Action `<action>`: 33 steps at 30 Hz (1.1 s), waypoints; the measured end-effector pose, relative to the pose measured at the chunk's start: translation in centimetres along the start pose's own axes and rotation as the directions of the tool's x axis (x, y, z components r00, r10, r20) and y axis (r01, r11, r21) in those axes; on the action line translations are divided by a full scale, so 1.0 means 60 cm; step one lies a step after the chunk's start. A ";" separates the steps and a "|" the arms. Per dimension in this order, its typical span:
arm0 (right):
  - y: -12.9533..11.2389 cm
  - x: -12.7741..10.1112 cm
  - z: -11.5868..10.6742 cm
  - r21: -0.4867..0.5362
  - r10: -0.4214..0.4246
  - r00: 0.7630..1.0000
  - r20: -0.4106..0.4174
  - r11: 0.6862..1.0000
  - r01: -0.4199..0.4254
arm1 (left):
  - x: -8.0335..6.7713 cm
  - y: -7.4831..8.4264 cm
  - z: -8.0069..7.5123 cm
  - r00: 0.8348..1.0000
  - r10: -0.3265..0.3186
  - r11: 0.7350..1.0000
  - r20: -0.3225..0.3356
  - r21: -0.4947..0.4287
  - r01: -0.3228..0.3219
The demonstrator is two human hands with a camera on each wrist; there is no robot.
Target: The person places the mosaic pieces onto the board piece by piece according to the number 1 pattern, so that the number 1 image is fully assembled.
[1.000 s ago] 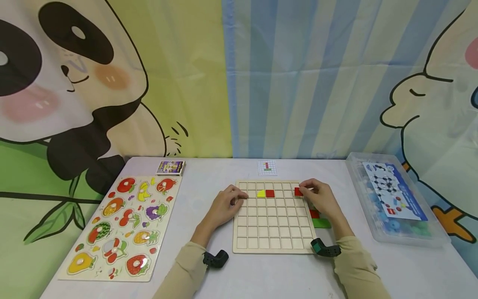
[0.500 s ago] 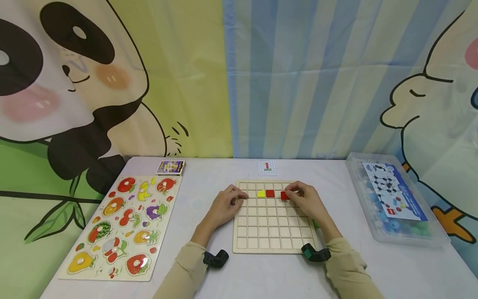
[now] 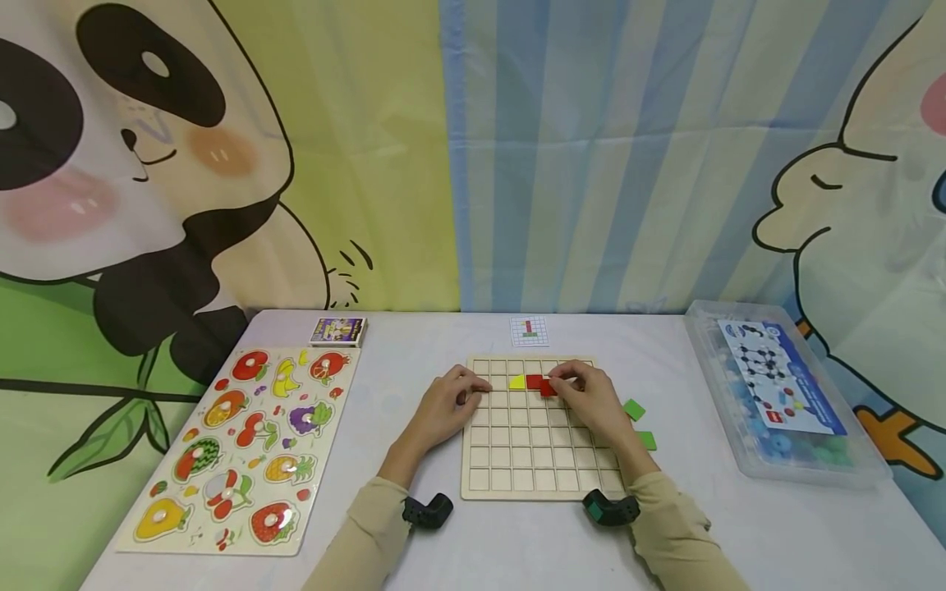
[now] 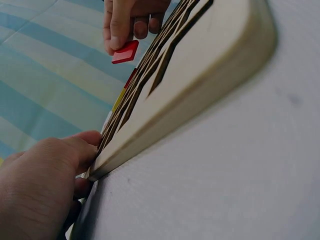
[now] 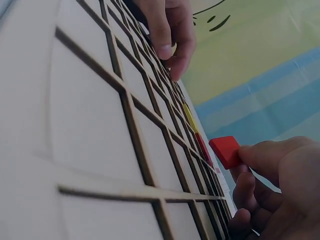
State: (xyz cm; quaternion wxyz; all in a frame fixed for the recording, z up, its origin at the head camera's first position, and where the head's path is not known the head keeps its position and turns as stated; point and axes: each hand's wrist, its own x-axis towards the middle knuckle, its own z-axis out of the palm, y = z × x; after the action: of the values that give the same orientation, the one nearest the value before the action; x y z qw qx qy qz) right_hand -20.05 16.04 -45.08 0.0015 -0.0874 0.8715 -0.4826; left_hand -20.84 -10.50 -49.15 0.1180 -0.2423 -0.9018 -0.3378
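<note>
A pale wooden grid board (image 3: 543, 484) lies on the table. My left hand (image 3: 446, 408) pinches its left edge, thumb and fingers on either side of the rim in the left wrist view. Near the board's top row, my right hand (image 3: 594, 402) holds a red square tile (image 5: 226, 151) between thumb and fingertips, raised above the cells. A yellow tile (image 3: 516, 382) sits in the top area, with another red tile (image 3: 533, 381) beside it on the right. The held tile overlaps the cell just right of that red one in the head view.
Two green tiles (image 3: 647, 441) lie right of the board. A small pattern card (image 3: 528, 332) is behind it. To the left are a fruit puzzle board (image 3: 247, 460) and a small card box (image 3: 337, 332); a clear plastic box (image 3: 787, 394) stands right.
My right hand has carried the red tile leftward from the board's right edge to beside the placed red tile. The left hand has stayed at the board's edge.
</note>
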 end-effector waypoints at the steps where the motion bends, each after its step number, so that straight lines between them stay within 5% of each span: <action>1: -0.002 -0.001 0.002 0.003 0.000 1.000 0.001 1.000 0.000 | 0.000 -0.001 0.000 1.000 -0.002 1.000 0.002 0.003 0.002; 16: 0.001 -0.003 0.029 -0.132 -0.070 0.998 0.003 0.989 0.070 | 0.000 0.002 -0.001 1.000 -0.008 1.000 0.011 0.001 0.008; 26: 0.003 -0.005 0.033 -0.328 -0.199 0.979 0.046 0.923 0.203 | 0.001 0.001 0.001 1.000 -0.002 1.000 0.009 -0.004 0.002; 33: 0.000 -0.006 0.025 -0.298 -0.213 0.973 0.085 0.927 0.228 | 0.001 0.000 0.000 1.000 0.014 1.000 -0.009 -0.007 -0.014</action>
State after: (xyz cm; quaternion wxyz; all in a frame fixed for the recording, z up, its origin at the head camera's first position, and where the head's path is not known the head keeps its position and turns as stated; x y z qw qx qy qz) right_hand -19.54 14.81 -45.90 -0.0438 -0.1963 0.9199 -0.3367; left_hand -20.87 -10.48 -49.16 0.1234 -0.2474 -0.8985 -0.3410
